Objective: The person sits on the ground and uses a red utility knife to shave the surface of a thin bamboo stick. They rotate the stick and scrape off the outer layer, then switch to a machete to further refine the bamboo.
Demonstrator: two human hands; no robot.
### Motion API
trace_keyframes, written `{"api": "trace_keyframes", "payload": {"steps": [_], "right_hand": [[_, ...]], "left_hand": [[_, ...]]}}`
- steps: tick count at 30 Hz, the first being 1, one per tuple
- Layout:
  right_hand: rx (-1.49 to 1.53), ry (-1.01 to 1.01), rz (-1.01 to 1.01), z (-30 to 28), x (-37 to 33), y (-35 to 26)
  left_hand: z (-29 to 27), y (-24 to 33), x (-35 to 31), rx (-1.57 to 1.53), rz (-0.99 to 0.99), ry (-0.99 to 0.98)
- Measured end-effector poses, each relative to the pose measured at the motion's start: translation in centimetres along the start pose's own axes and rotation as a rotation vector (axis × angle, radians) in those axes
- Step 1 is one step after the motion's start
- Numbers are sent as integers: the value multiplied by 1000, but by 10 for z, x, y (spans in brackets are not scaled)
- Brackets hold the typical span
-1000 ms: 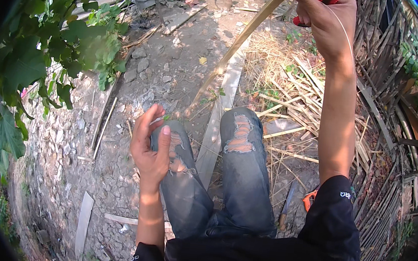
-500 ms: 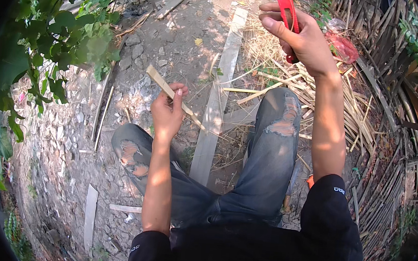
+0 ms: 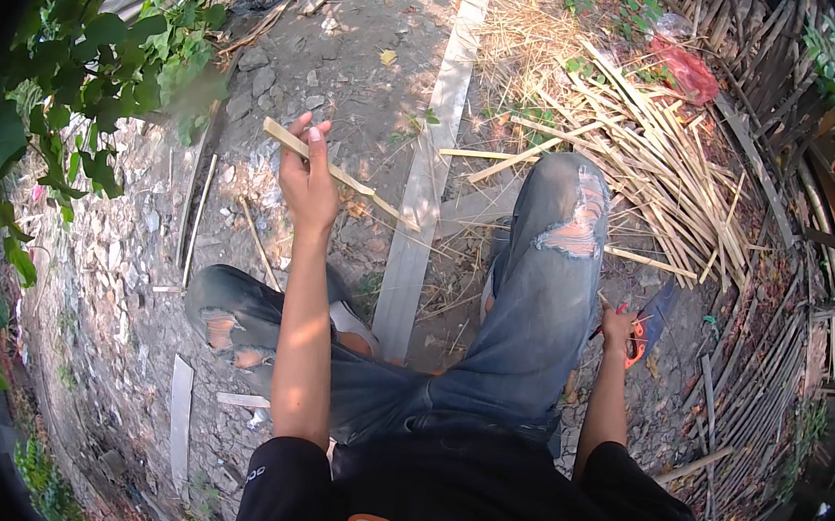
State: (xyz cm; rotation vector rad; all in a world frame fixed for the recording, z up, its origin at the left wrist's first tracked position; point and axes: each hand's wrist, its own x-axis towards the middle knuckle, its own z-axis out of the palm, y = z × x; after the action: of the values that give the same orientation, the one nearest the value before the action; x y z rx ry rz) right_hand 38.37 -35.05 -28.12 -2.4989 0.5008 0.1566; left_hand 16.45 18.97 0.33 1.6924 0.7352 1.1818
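Note:
A pale split strip of wood or bamboo (image 3: 345, 179) is gripped in my left hand (image 3: 308, 182), held at a slant above the ground between my knees. Its lower right end reaches over a long grey plank (image 3: 406, 279). Low beside my right thigh, my right hand (image 3: 618, 328) is closed around a red tool (image 3: 622, 307), of which only small bits show. Right next to that hand lies a saw (image 3: 644, 335) with an orange and black handle and a dark blade.
A heap of split strips (image 3: 668, 164) lies beyond my right knee, with straw-like shavings (image 3: 522, 65) beside it. A red mesh bag (image 3: 685, 70) sits farther back. Leafy branches (image 3: 105, 60) hang at the left. Stacked sticks (image 3: 768, 375) line the right side.
My right hand has swung from high at the front right down to the ground by my right thigh, near the saw. My left hand has shifted slightly left and up with the strip.

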Motion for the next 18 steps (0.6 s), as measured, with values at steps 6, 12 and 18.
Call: {"api": "trace_keyframes", "payload": {"steps": [6,12,18], "right_hand": [[-498,-335,252,16,-90,81],[-491,-183,62,30,-133,144],[-469,-185,234,57,-108,134]], "left_hand": [[-13,-78,-34,-33,-301,100],[16,-187,-96,-29,-569,-101],[16,-217,-108,307,-400,-31]]}}
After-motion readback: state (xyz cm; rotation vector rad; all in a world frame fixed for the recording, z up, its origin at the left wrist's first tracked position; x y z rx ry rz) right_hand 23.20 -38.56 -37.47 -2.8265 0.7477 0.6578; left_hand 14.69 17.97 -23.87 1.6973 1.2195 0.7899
